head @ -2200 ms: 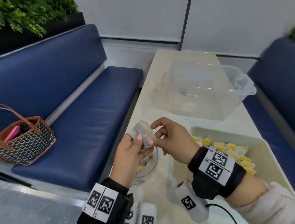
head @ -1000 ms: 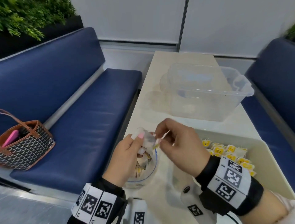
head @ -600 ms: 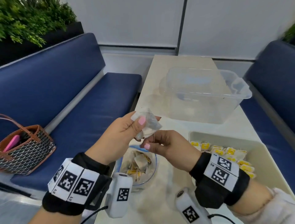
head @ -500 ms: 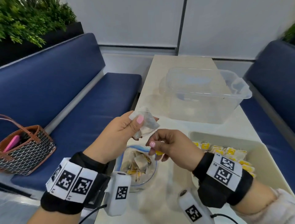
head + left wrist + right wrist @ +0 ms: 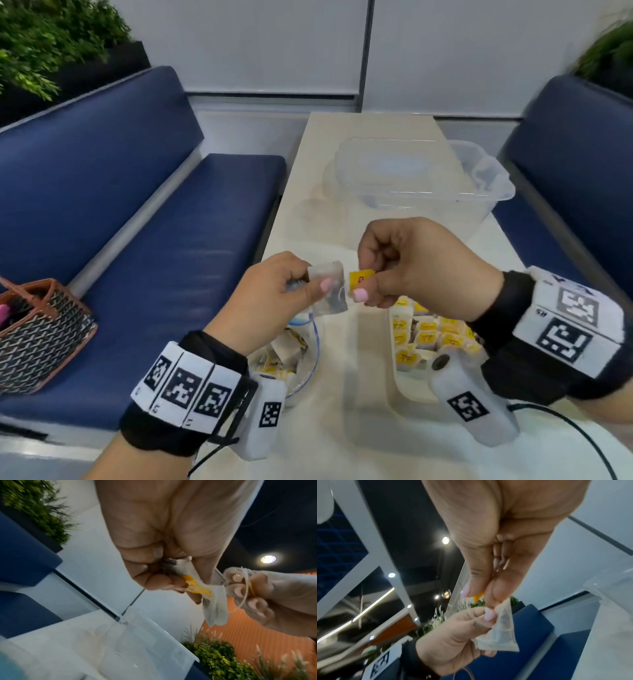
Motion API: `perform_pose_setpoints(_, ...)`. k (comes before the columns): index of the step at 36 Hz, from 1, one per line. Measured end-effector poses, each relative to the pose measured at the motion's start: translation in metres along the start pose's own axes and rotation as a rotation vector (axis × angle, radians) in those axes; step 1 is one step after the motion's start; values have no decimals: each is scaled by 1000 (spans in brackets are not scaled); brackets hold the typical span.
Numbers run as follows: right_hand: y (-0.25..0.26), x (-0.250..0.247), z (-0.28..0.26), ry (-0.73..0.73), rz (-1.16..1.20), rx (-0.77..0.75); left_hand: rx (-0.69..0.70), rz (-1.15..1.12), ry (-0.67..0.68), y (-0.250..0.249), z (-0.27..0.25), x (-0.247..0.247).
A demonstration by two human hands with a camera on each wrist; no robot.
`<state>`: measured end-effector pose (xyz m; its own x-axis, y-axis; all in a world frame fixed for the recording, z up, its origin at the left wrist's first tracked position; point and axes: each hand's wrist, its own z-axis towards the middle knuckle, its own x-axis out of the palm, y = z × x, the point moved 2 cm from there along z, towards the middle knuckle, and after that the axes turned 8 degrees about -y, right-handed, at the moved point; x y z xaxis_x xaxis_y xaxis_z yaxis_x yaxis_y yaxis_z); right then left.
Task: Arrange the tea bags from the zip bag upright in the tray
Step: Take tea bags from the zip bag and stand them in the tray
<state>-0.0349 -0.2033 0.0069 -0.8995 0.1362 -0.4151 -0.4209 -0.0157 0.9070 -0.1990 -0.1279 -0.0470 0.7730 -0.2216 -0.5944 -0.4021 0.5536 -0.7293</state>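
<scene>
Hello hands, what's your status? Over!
Left hand pinches tea bag. Right hand pinches its yellow tag. Tray partly filled, nothing blocking.

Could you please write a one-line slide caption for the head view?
Left hand holds a tea bag while right hand pinches its yellow tag.

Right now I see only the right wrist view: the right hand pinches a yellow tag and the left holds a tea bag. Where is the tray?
Observer: The tray lies beneath the right hand, with yellow-tagged tea bags in it.
Operator: And the zip bag?
Observer: The zip bag lies open left of the tray, below the left hand and the held tea bag.
Operator: Is the string free?
Observer: No. In the left wrist view the string loops across the right hand.
</scene>
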Motion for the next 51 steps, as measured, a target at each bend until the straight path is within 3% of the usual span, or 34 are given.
perform_pose_setpoints(5,14,-16,3,30,-275,-61,106,-35,76,-22,11,22)
perform_pose_setpoints(16,-6,-64,-16,86,-608,3,242,-103,168,-53,15,71)
perform_pose_setpoints(19,-13,-72,-21,71,-679,16,232,-146,190,-56,12,81)
perform_pose_setpoints(28,-30,-83,-24,77,-582,93,179,-166,259,-52,12,98)
perform_pose_setpoints(33,-44,-81,-24,150,-674,170,66,-152,286,-42,3,101)
perform_pose_setpoints(39,-84,-72,-27,340,-921,237,-40,-155,233,-17,-14,96)
perform_pose_setpoints(45,-125,-52,-30,589,-1055,300,-98,-167,272,-5,-34,100)
perform_pose_setpoints(51,-146,-38,-22,646,-1136,313,-121,-195,282,0,-45,104)
